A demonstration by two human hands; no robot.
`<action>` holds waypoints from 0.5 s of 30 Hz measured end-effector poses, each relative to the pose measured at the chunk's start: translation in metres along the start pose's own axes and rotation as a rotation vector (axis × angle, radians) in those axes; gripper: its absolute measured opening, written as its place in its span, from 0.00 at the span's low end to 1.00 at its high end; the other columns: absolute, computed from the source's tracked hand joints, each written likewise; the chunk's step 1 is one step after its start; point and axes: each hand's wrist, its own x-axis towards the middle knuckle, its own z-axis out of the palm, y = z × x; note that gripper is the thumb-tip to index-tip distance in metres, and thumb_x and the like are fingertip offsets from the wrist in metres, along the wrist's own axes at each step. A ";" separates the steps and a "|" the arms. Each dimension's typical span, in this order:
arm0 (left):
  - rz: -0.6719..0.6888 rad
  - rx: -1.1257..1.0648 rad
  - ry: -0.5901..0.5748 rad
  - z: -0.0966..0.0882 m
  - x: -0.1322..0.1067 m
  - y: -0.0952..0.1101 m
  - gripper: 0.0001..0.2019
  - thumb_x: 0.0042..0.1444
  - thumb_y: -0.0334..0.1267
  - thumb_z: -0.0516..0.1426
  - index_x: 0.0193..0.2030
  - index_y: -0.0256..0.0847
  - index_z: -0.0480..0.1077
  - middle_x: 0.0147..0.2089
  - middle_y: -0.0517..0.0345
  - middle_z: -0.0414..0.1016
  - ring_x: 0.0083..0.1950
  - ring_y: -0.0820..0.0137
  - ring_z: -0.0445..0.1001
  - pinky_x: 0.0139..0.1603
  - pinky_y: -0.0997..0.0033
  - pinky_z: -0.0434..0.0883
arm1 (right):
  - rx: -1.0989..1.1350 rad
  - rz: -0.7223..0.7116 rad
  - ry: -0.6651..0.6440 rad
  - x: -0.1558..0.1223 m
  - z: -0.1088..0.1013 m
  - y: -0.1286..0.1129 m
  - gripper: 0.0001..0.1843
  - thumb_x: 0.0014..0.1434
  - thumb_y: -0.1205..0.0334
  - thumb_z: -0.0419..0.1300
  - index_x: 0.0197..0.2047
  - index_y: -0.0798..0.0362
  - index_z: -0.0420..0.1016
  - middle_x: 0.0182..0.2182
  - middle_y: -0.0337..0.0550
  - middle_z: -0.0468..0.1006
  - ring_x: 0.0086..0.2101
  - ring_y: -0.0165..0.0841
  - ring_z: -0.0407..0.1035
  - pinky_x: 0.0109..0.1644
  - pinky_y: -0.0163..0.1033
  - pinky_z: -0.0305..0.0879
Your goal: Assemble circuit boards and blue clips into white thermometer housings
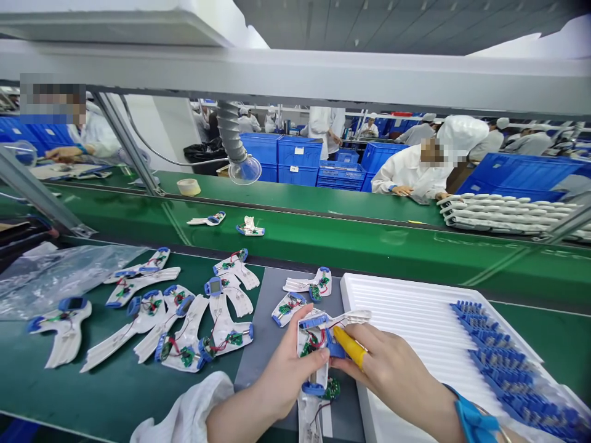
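Note:
My left hand grips a white plastic housing with blue trim, red wires and a green circuit board inside. It looks like half of a handheld thermometer shell. My right hand, with a yellow finger cot on one finger, pinches a small blue plastic part against the side of this housing. The fingers partly hide where the two pieces meet. Below my hands, another wired white housing lies on the grey mat. Two more open housings rest just beyond my hands.
Several wired housings are spread over the green table to the left, near a clear plastic bag. At right, a white ribbed tray carries rows of blue parts. Behind runs a green conveyor; a co-worker sits across it.

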 end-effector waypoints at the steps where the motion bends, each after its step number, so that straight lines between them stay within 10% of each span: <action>1: -0.009 -0.015 -0.001 0.000 0.000 0.001 0.45 0.37 0.41 0.68 0.60 0.45 0.49 0.55 0.48 0.68 0.56 0.57 0.67 0.60 0.54 0.56 | -0.010 -0.018 -0.010 0.000 0.000 0.000 0.24 0.66 0.53 0.38 0.38 0.57 0.70 0.29 0.44 0.73 0.26 0.33 0.69 0.24 0.38 0.61; 9: -0.046 -0.047 -0.007 -0.005 0.005 0.001 0.42 0.37 0.35 0.68 0.58 0.43 0.51 0.45 0.53 0.74 0.46 0.65 0.72 0.53 0.63 0.63 | -0.150 -0.101 -0.006 0.003 0.004 -0.005 0.08 0.54 0.59 0.62 0.28 0.54 0.72 0.27 0.41 0.71 0.28 0.36 0.65 0.27 0.41 0.57; 15: -0.067 0.014 0.066 -0.012 0.018 0.000 0.37 0.32 0.32 0.69 0.50 0.40 0.57 0.31 0.59 0.75 0.29 0.73 0.71 0.34 0.71 0.68 | 0.079 -0.037 0.101 0.011 0.003 0.022 0.27 0.53 0.42 0.57 0.44 0.57 0.70 0.42 0.53 0.73 0.41 0.43 0.67 0.41 0.45 0.63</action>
